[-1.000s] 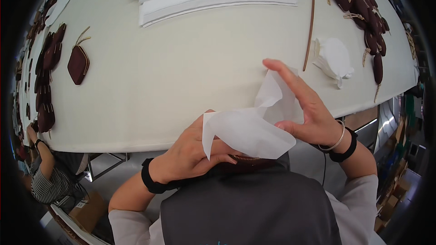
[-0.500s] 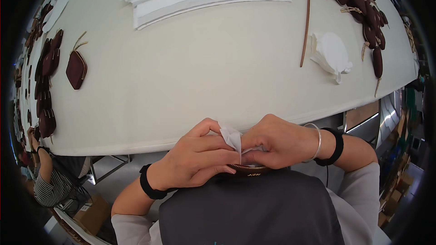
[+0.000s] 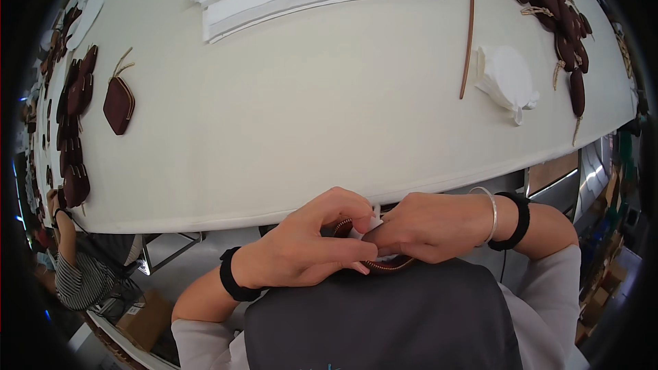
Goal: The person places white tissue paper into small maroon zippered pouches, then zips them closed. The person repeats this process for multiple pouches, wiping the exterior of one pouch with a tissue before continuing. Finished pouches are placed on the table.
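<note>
A small dark maroon zip pouch (image 3: 389,267) with gold zipper teeth is unzipped just above my lap, in front of the table edge. My left hand (image 3: 298,243) is closed round its left side, thumb and fingers at the rim of the opening. White tissue paper (image 3: 374,224) shows in the mouth of the pouch, between my hands. The fingers of my right hand (image 3: 435,223) are curled down into the opening against the tissue; their tips are hidden. Most of the pouch body is hidden by my hands.
On the table (image 3: 295,116) lie a stack of white sheets (image 3: 315,0), a brown stick (image 3: 467,41), a white tissue bundle (image 3: 508,81) and a closed maroon pouch (image 3: 119,106). Maroon pouches are piled at the right (image 3: 565,20) and left (image 3: 75,130). A person in a striped sleeve (image 3: 82,284) is at far left.
The tissue that stuck up between my hands has gone lower into the pouch. My right fingers have pushed inward, and the pouch mouth now shows more of its zipper rim.
</note>
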Demonstrator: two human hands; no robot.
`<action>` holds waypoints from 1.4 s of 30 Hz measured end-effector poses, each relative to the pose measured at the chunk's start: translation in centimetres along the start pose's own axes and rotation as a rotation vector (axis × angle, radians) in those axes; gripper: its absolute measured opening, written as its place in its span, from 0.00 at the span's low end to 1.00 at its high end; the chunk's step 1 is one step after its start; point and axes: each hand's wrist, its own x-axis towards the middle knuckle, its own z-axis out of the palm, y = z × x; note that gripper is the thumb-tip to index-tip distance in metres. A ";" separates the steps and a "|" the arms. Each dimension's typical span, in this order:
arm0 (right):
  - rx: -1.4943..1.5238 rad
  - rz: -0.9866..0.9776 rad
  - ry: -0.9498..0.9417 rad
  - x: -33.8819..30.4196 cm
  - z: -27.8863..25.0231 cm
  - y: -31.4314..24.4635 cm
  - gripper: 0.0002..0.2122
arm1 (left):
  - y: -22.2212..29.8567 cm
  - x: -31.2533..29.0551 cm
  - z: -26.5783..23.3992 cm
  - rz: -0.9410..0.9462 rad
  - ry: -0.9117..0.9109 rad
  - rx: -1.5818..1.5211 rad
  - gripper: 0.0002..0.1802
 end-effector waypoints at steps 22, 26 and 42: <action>-0.540 -0.323 1.100 0.0 0.0 -2.7 0.28 | 1.9 2.0 -0.6 -0.127 0.248 -0.111 0.33; -0.445 -0.396 0.835 0.5 0.1 -3.2 0.28 | 2.7 2.1 0.2 -0.146 0.182 -0.077 0.29; -0.707 -0.482 1.111 2.4 0.2 -4.4 0.17 | 2.8 3.0 0.0 0.045 0.549 -0.200 0.30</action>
